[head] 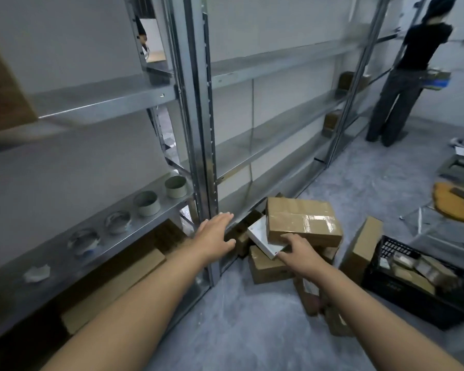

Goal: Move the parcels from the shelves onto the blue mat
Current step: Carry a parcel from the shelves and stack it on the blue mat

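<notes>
A heap of cardboard parcels lies on the grey floor beside the metal shelving. On top sits a large taped brown box, with a flat white box wedged under its left edge and another brown box below. My right hand touches the white box's lower corner and the big box's front edge, fingers fairly straight. My left hand hovers open with spread fingers by the shelf upright, above a small parcel in shadow. No blue mat is in view.
A black crate full of parcels stands at the right, with an upright brown box against it. Round tins line the left shelf, flat cardboard lies below. A person works at the far shelves. A wooden stool stands right.
</notes>
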A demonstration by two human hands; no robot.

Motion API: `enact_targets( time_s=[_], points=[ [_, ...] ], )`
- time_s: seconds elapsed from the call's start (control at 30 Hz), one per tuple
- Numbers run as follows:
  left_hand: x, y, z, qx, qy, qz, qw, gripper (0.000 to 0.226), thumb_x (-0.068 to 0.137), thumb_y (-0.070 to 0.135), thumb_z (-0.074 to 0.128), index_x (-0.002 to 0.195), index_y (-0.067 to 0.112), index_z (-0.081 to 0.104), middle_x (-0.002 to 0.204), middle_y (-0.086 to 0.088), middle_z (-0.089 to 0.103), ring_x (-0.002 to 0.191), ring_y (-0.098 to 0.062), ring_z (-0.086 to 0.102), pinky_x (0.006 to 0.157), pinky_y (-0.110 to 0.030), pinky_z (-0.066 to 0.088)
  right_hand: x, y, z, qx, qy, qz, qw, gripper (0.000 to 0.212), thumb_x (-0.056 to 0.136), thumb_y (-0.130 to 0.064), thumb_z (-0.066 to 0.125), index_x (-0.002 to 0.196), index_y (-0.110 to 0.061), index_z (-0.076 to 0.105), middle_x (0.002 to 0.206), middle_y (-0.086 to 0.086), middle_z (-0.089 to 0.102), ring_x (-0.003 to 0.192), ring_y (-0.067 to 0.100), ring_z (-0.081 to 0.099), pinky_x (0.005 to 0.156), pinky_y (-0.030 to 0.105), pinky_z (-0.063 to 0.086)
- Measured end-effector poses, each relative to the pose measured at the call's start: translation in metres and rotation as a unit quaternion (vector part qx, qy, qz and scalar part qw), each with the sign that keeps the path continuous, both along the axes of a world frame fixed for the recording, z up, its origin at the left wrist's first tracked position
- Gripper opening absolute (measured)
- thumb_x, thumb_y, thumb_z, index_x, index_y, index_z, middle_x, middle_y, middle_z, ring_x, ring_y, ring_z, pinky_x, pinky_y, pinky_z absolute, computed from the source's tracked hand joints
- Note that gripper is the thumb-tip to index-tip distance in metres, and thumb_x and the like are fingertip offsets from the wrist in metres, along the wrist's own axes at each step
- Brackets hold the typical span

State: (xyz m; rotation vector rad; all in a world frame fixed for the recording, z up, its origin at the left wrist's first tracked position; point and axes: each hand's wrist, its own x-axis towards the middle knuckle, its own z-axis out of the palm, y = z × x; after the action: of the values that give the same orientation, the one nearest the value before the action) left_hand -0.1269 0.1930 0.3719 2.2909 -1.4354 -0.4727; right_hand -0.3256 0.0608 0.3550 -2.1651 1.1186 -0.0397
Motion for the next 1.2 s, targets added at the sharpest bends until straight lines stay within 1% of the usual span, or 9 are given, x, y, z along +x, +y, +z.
enact_targets(
  time_s=[0.17,0.37,0.6,0.7,0.77,0.9,0.97,1.07,1.2],
  points=[
    [0.032,-0.067,-0.027,0.009,0.038,-0.011,0.999,0.071,0.091,0.03,0.06,0.153,0.019,0.025,0.16,0.002,0.025,0.148,-0.013,0.016,0.122,-0.041,0.012,0.019,-0.058,-0.015,0.014,0.019,-0.045,0.999,0.058,0.09,-0.02,0.063,0.144,-0.011,0.043,0.142,0.006,0.048,0.131,0.021,0.044,0.109,0.034,0.038],
    [0.069,-0.136,-0.065,0.045,0.061,-0.02,0.997,0.071,0.09,0.033,0.061,0.151,0.021,0.028,0.158,0.002,0.029,0.147,-0.014,0.02,0.121,-0.043,0.014,0.056,-0.127,-0.033,0.027,0.01,-0.077,0.997,0.052,0.09,-0.018,0.062,0.14,-0.011,0.049,0.138,0.006,0.052,0.127,0.021,0.047,0.107,0.033,0.04],
    [0.072,-0.208,-0.104,0.073,0.101,0.004,0.992,0.068,0.09,0.03,0.062,0.15,0.026,0.029,0.156,0.003,0.031,0.144,-0.018,0.027,0.121,-0.044,0.016,0.066,-0.193,-0.072,0.073,0.035,-0.072,0.994,0.057,0.092,-0.022,0.06,0.145,-0.018,0.041,0.147,0.001,0.044,0.137,0.017,0.038,0.114,0.038,0.035],
    [0.074,-0.247,-0.126,0.075,0.117,0.029,0.99,0.065,0.091,0.031,0.061,0.149,0.025,0.032,0.155,0.003,0.034,0.143,-0.018,0.03,0.12,-0.041,0.018,0.069,-0.236,-0.097,0.091,0.051,-0.055,0.993,0.054,0.093,-0.022,0.058,0.144,-0.017,0.042,0.145,0.002,0.045,0.134,0.018,0.041,0.112,0.034,0.036],
    [0.074,-0.271,-0.146,0.088,0.121,0.06,0.987,0.061,0.092,0.03,0.06,0.147,0.023,0.035,0.154,0.002,0.036,0.142,-0.017,0.032,0.119,-0.038,0.021,0.071,-0.269,-0.118,0.112,0.066,-0.046,0.99,0.054,0.093,-0.024,0.058,0.144,-0.017,0.042,0.144,0.002,0.045,0.13,0.019,0.045,0.108,0.037,0.041],
    [0.066,-0.307,-0.19,0.137,0.176,0.132,0.966,0.065,0.093,0.027,0.059,0.151,0.019,0.029,0.159,-0.001,0.027,0.147,-0.018,0.023,0.12,-0.037,0.02,0.073,-0.334,-0.165,0.164,0.094,-0.022,0.982,0.051,0.091,-0.02,0.062,0.14,-0.016,0.048,0.137,0.004,0.051,0.124,0.02,0.051,0.103,0.036,0.045],
    [0.061,-0.327,-0.212,0.132,0.214,0.175,0.952,0.065,0.093,0.026,0.06,0.151,0.018,0.031,0.158,-0.002,0.029,0.144,-0.021,0.028,0.116,-0.032,0.023,0.075,-0.367,-0.189,0.184,0.102,-0.008,0.978,0.045,0.09,-0.018,0.062,0.134,-0.014,0.053,0.131,0.005,0.057,0.118,0.02,0.056,0.099,0.035,0.047],
    [0.054,-0.363,-0.252,0.103,0.272,0.265,0.919,0.062,0.091,0.023,0.063,0.147,0.016,0.037,0.153,-0.005,0.037,0.138,-0.022,0.038,0.109,-0.027,0.03,0.079,-0.413,-0.233,0.217,0.121,0.013,0.968,0.035,0.087,-0.012,0.057,0.122,-0.012,0.061,0.118,0.014,0.065,0.099,0.023,0.062,0.087,0.035,0.05],
    [0.049,-0.392,-0.331,0.095,0.312,0.309,0.893,0.055,0.092,0.019,0.062,0.143,0.018,0.042,0.149,-0.001,0.041,0.135,-0.016,0.04,0.1,-0.014,0.024,0.086,-0.454,-0.318,0.239,0.15,0.049,0.958,0.034,0.084,-0.012,0.053,0.115,-0.015,0.067,0.112,0.009,0.069,0.098,0.023,0.063,0.087,0.039,0.05]
  ],
)
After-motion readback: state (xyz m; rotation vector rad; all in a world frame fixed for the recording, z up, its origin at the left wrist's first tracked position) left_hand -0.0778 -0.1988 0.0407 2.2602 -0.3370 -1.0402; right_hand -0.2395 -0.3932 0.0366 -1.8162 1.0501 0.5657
